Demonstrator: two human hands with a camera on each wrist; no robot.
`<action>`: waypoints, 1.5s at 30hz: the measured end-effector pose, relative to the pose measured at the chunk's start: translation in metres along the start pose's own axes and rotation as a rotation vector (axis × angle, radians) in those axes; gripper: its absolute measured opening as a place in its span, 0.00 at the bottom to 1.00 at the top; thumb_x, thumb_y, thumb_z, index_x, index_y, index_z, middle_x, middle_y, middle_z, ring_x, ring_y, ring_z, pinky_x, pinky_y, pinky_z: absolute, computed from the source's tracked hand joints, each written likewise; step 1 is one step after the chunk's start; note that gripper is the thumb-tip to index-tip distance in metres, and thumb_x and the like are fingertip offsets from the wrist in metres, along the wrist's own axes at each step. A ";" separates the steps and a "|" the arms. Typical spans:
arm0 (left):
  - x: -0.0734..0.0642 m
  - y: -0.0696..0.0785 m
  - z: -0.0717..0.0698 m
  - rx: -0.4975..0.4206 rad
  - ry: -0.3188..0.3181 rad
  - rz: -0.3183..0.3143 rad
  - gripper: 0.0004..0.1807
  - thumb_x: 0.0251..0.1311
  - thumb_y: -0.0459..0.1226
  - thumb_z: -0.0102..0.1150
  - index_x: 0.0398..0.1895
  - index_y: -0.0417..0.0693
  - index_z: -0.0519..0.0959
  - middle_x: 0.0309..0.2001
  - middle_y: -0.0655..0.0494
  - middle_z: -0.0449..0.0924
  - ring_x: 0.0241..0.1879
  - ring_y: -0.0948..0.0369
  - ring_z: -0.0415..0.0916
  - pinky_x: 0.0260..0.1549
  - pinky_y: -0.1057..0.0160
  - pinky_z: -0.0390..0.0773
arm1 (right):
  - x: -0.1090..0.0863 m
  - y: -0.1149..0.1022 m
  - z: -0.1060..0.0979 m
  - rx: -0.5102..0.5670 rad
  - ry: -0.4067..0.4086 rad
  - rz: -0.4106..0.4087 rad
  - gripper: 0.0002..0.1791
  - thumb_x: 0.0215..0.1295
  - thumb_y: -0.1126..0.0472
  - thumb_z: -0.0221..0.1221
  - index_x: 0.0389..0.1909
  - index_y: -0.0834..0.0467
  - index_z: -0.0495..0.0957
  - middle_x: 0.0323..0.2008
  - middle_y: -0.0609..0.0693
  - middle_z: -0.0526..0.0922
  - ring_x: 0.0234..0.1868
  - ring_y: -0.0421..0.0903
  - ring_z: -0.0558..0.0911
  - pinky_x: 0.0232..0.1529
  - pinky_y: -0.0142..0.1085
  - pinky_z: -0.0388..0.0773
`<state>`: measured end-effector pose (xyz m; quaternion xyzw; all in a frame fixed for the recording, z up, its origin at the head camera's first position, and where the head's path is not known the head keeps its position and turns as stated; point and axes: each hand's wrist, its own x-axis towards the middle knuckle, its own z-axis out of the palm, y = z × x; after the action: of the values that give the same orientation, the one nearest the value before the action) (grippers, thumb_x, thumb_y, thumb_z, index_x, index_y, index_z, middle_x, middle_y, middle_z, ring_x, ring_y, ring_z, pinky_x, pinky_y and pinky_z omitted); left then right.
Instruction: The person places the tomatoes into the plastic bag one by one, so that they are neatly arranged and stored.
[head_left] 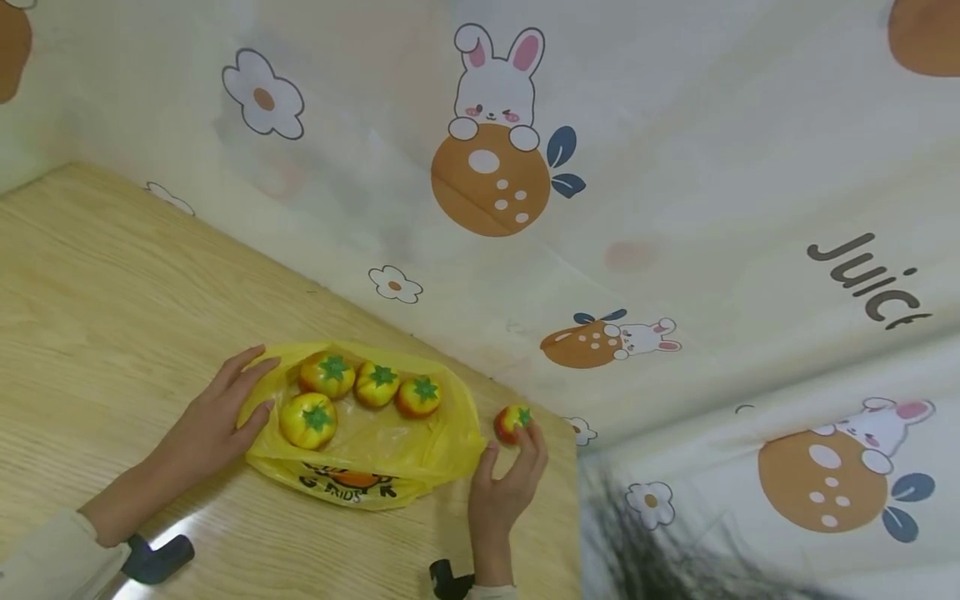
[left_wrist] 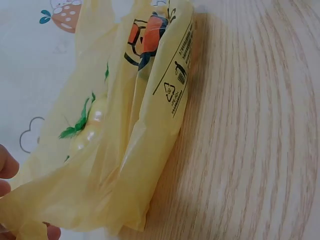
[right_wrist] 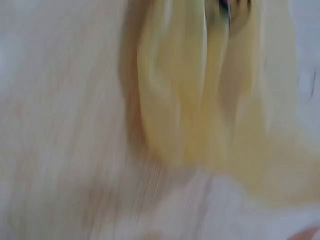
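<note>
A thin yellow plastic bag (head_left: 360, 454) lies on the table with its mouth spread. Inside sit several yellow-orange toy tomatoes (head_left: 309, 421) with green leaf tops. My left hand (head_left: 217, 417) holds the bag's left rim; in the left wrist view the bag's edge (left_wrist: 30, 220) runs between thumb and fingers. Beyond the bag's right side, a red and yellow toy tomato (head_left: 510, 423) sits on the table. My right hand (head_left: 506, 492) is at it, fingertips overlapping its near side and the thumb apart. The right wrist view is blurred and shows only a fingertip (right_wrist: 306, 234).
The wooden table (head_left: 112, 275) ends to the right of the lone tomato. A printed cloth (head_left: 337, 183) with rabbits and flowers hangs along the back edge. Dark blurred strands (head_left: 645, 542) show past the right edge.
</note>
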<state>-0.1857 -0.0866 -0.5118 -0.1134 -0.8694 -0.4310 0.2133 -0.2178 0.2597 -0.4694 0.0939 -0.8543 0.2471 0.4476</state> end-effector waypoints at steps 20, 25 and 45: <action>0.002 0.002 0.005 0.007 -0.019 -0.007 0.32 0.54 0.30 0.57 0.64 0.42 0.61 0.66 0.40 0.55 0.47 0.41 0.73 0.35 0.44 0.79 | 0.007 0.117 0.029 -0.175 -0.302 0.679 0.39 0.54 0.56 0.64 0.62 0.65 0.56 0.58 0.68 0.64 0.57 0.66 0.68 0.57 0.60 0.65; 0.003 0.003 0.006 0.004 -0.029 -0.017 0.32 0.56 0.31 0.57 0.65 0.43 0.61 0.66 0.40 0.55 0.49 0.40 0.72 0.37 0.43 0.78 | 0.008 0.122 0.029 -0.189 -0.299 0.737 0.36 0.54 0.58 0.64 0.61 0.63 0.59 0.56 0.66 0.70 0.56 0.64 0.71 0.57 0.59 0.66; 0.000 0.009 0.004 0.019 -0.033 -0.040 0.33 0.54 0.31 0.58 0.64 0.41 0.61 0.65 0.38 0.55 0.53 0.39 0.68 0.39 0.40 0.76 | 0.012 0.081 0.007 -0.083 -0.192 0.547 0.26 0.45 0.59 0.71 0.46 0.57 0.73 0.42 0.60 0.83 0.40 0.57 0.82 0.35 0.49 0.81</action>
<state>-0.1839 -0.0785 -0.5076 -0.1010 -0.8789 -0.4252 0.1911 -0.2606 0.3266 -0.4898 -0.1355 -0.8957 0.3133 0.2851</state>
